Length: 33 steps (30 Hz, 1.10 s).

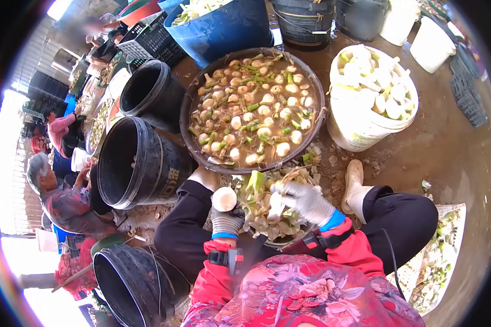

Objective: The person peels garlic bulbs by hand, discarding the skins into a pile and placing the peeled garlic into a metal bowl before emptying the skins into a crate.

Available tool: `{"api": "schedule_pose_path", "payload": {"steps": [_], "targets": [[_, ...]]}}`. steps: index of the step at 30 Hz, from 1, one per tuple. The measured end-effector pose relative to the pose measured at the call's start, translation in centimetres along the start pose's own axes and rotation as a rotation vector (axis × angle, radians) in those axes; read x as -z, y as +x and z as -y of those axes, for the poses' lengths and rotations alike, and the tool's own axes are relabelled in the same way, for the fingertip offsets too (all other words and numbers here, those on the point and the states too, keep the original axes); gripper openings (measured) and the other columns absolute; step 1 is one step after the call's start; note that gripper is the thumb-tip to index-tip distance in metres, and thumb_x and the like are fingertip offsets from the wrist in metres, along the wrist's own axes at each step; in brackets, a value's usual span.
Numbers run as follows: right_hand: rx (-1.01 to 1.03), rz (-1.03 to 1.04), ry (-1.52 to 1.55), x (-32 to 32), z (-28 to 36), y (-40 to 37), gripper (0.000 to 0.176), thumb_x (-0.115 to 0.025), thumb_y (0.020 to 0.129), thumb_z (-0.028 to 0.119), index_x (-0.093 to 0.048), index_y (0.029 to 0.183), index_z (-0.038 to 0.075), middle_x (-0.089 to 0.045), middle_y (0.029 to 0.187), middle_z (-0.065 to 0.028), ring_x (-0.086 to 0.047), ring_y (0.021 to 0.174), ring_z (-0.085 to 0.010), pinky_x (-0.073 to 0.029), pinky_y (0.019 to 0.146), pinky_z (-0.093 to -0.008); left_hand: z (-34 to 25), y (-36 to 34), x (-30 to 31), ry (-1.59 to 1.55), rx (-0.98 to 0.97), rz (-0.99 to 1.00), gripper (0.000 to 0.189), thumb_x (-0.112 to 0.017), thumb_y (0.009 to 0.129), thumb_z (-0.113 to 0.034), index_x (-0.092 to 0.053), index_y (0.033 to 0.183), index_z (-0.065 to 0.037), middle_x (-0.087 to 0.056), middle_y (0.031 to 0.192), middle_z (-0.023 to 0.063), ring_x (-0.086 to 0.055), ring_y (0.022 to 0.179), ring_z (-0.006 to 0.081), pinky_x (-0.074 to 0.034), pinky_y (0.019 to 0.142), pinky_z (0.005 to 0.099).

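My left hand [227, 222], in a grey-white glove, is closed around a round white vegetable bulb [223, 199] whose pale, flat face points upward. To its right, my gloved right hand [310, 203] has curled fingers over a heap of leafy trimmings [256, 218]. Motion blurs those fingers, and I cannot make out what they grip. A white piece [276, 206] shows just left of them. Beyond both hands stands a wide dark tub [321, 117] of brown water, full of floating whitish bulbs with short green stems.
A white bucket [354, 133] heaped with peeled bulbs stands right of the tub. Black buckets [169, 169] line the left, and a blue barrel [223, 35] is behind. Trimmings fill a pale tray [457, 234] at lower right. Another person [65, 201] sits at left. The brown floor [447, 158] looks wet.
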State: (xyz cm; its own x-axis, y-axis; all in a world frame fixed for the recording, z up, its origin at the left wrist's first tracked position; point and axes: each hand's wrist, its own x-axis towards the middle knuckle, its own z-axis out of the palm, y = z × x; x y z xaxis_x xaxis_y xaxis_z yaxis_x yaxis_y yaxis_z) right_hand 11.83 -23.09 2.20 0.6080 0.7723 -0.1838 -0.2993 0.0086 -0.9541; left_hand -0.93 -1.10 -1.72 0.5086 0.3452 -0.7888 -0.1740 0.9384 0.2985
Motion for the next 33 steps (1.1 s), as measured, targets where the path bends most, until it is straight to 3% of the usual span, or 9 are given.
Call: {"api": "schedule_pose_path", "payload": {"steps": [3,7,19,20,21,23,25,30,33], "targets": [[0.120,-0.046,-0.936,-0.7,-5.0,-0.1,0.027,-0.051,0.090,0.006,-0.057,0.115,0.000,-0.062,0.104,-0.0143,-0.060,0.094,-0.0207,-0.050,0.081,-0.0287,0.9,-0.1,-0.1,0.031,-0.027,0.010,0.048,-0.049,0.086,-0.053,-0.052,0.106,-0.010,-0.059,0.095,0.0115,-0.059,0.085,0.0307,-0.055,0.066,0.0402],[-0.042,-0.250,-0.221,0.0,-4.7,0.9,0.042,-0.066,0.081,0.018,-0.055,0.118,0.000,-0.064,0.102,-0.0140,-0.060,0.098,-0.0233,-0.046,0.089,-0.0305,2.8,-2.1,-0.1,0.099,0.047,-0.037,0.059,-0.052,0.085,-0.057,-0.049,0.113,-0.005,-0.058,0.104,0.0166,-0.057,0.096,0.0369,-0.051,0.081,0.0523],[0.355,-0.040,-0.571,-2.8,-1.1,-0.1,0.023,-0.069,0.078,0.016,-0.062,0.094,0.001,-0.063,0.085,-0.0122,-0.062,0.081,-0.0237,-0.048,0.075,-0.0321,3.4,1.8,2.3,0.188,0.179,0.220,0.035,-0.044,0.092,-0.042,-0.056,0.101,-0.010,-0.063,0.100,0.0093,-0.057,0.099,0.0304,-0.045,0.087,0.0465],[0.188,-0.019,-0.245,-3.1,-0.1,-0.4,0.021,-0.068,0.079,0.016,-0.062,0.092,0.001,-0.063,0.084,-0.0108,-0.061,0.081,-0.0208,-0.047,0.075,-0.0310,3.7,2.4,2.4,0.852,-0.180,0.403,0.033,-0.042,0.092,-0.037,-0.055,0.099,-0.008,-0.063,0.102,0.0103,-0.057,0.101,0.0275,-0.043,0.090,0.0406],[0.039,0.002,0.085,-3.1,0.6,-0.5,0.019,-0.067,0.081,0.017,-0.063,0.090,0.001,-0.062,0.083,-0.0093,-0.060,0.080,-0.0179,-0.047,0.075,-0.0298,3.8,-0.4,-0.9,0.544,-0.065,0.385,0.030,-0.046,0.089,-0.034,-0.055,0.097,-0.006,-0.064,0.097,0.0098,-0.059,0.098,0.0234,-0.046,0.086,0.0382],[0.063,-0.137,0.135,-1.7,0.2,0.2,0.022,-0.065,0.082,0.020,-0.061,0.093,0.001,-0.062,0.084,-0.0104,-0.058,0.077,-0.0222,-0.046,0.076,-0.0318,3.3,-0.1,-1.2,0.906,-0.492,0.265,0.035,-0.057,0.082,-0.038,-0.056,0.098,-0.008,-0.064,0.086,0.0065,-0.062,0.087,0.0214,-0.051,0.074,0.0390],[0.102,-0.192,-0.152,0.7,-1.8,1.2,0.027,-0.058,0.086,0.026,-0.062,0.098,0.003,-0.063,0.084,-0.0149,-0.060,0.080,-0.0269,-0.047,0.076,-0.0348,3.5,-0.8,-4.0,0.260,0.066,0.071,0.041,-0.060,0.081,-0.046,-0.057,0.097,-0.009,-0.063,0.085,0.0051,-0.061,0.082,0.0229,-0.051,0.071,0.0379],[-0.111,-0.140,-0.618,1.5,-7.8,2.0,0.027,-0.050,0.085,0.026,-0.062,0.098,0.006,-0.063,0.093,-0.0205,-0.060,0.085,-0.0381,-0.048,0.074,-0.0446,5.5,0.1,-12.1,0.416,0.169,0.186,0.046,-0.053,0.084,-0.058,-0.058,0.098,-0.015,-0.062,0.091,0.0043,-0.059,0.083,0.0253,-0.051,0.071,0.0422],[0.215,-0.201,-0.556,0.4,-12.1,2.3,0.024,-0.052,0.085,0.027,-0.060,0.093,0.006,-0.062,0.086,-0.0201,-0.060,0.079,-0.0393,-0.047,0.068,-0.0467,8.9,-1.7,-21.3,0.510,0.151,0.468,0.040,-0.045,0.092,-0.051,-0.056,0.103,-0.015,-0.062,0.094,0.0044,-0.059,0.085,0.0253,-0.050,0.077,0.0445]]}}
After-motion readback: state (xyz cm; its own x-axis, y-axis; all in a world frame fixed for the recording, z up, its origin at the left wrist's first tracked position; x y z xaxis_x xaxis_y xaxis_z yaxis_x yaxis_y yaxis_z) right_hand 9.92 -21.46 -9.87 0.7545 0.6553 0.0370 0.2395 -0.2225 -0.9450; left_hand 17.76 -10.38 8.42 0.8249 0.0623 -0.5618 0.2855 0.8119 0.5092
